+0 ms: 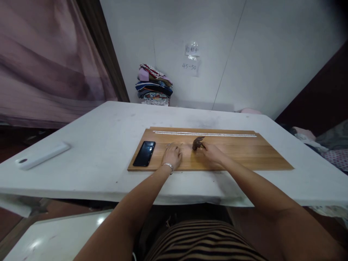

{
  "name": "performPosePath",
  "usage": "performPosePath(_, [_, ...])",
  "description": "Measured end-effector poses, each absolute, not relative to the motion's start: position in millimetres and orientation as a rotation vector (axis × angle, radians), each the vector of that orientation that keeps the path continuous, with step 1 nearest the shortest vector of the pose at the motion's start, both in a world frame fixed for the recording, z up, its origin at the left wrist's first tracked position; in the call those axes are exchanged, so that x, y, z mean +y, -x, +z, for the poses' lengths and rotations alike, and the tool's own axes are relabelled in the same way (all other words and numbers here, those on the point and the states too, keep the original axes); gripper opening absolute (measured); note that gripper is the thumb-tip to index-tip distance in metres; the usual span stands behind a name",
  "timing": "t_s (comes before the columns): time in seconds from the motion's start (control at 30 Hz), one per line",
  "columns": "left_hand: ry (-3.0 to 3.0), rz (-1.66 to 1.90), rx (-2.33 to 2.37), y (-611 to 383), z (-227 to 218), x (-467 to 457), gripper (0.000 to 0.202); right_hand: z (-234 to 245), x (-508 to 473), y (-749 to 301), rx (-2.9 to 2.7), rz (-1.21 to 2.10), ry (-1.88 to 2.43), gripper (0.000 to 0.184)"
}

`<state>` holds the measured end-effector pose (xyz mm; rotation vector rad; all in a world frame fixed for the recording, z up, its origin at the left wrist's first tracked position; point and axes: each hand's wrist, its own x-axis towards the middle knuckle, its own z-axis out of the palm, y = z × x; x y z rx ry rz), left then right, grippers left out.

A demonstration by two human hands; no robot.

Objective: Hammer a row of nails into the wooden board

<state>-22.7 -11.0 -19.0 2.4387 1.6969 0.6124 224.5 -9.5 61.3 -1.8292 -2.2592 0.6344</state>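
A wooden board (244, 152) lies on the white table (103, 145). My right hand (213, 152) is closed on a small dark brown object (197, 143) near the board's middle. My left hand (172, 156), with a bracelet at the wrist, rests on the board just left of it, fingers curled loosely downward; whether anything is under them I cannot make out. A black phone (144, 153) lies on the board's left end, beside my left hand. A thin white strip (203, 134) runs along the board's far edge.
A white flat device (40, 155) lies at the table's left edge. Folded clothes (153, 85) are stacked against the back wall. A paper note (191, 50) hangs on the wall. Fabric lies at the right (331, 145).
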Motion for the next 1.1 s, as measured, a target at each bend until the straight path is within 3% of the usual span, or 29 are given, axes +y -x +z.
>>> performPosePath(1.1, [-2.506,0.567,1.662,26.4,-19.8,-11.7,0.030,64.5,-4.7,-225.7,-2.246,0.688,1.770,0.029])
